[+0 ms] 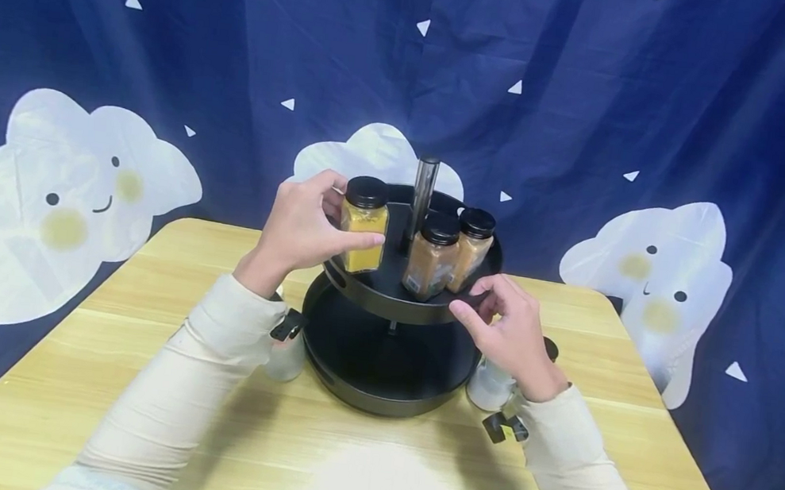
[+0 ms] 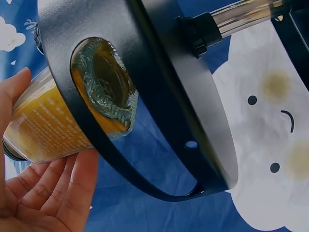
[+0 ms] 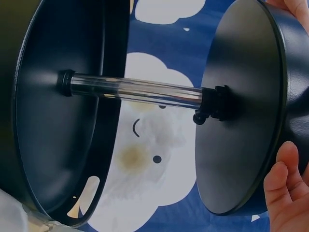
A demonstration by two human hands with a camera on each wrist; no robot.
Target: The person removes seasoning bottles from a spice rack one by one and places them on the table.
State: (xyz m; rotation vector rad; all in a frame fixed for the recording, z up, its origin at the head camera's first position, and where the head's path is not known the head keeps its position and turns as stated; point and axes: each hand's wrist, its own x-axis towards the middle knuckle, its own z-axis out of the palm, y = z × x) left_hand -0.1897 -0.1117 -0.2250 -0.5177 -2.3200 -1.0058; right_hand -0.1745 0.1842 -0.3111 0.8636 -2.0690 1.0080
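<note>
My left hand grips a spice jar of yellow powder with a black lid, at the left side of the upper tray. In the left wrist view, the base of the yellow jar shows through the tray's handle slot. Two more black-lidded jars stand on the upper tray: a brown one and, right behind it, a lighter tan one. At the tray's front right rim is my right hand, thumb and fingers spread with nothing between them; its fingertips lie right by the wall.
A metal post joins the upper tray to the round black lower tray. On the wooden table, a clear jar stands left of it and a jar of white contents right. A blue curtain hangs behind.
</note>
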